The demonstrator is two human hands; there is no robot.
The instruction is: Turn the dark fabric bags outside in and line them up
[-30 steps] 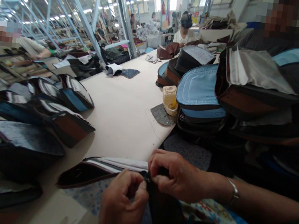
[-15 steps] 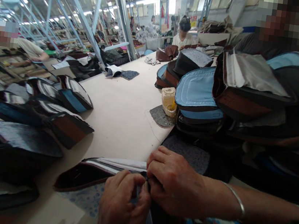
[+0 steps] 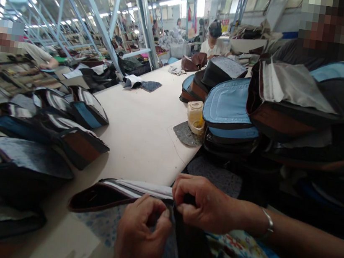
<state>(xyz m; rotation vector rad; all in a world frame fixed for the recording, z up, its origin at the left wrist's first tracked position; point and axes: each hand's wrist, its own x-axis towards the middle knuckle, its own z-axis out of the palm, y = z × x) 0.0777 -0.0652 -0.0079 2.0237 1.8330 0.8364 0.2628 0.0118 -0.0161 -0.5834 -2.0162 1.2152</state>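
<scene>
In front of me on the table lies an unfinished bag piece [image 3: 99, 221] with a blue-speckled side, a brown-edged dark opening and white strips along its far edge. My left hand [image 3: 144, 231] is closed in a pinch on its edge, thumb against fingertips. Just to the right, my right hand [image 3: 202, 200], with a silvery bangle on the wrist, has its fingers curled and pinched at the dark edge of the same piece. The exact bit of fabric between the fingertips is hidden.
Sewn bag parts [image 3: 84, 147] stand along the left of the white table [image 3: 140, 129]. On the right rise stacked blue, black and brown bag parts [image 3: 226, 100], beside a cut plastic container [image 3: 195, 115] on a grey scrap [image 3: 187, 134]. Other people sit farther off.
My right hand has moved slightly right, and a gap has opened between it and my left hand. The bag piece has shifted a little; the whole view has moved slightly.
</scene>
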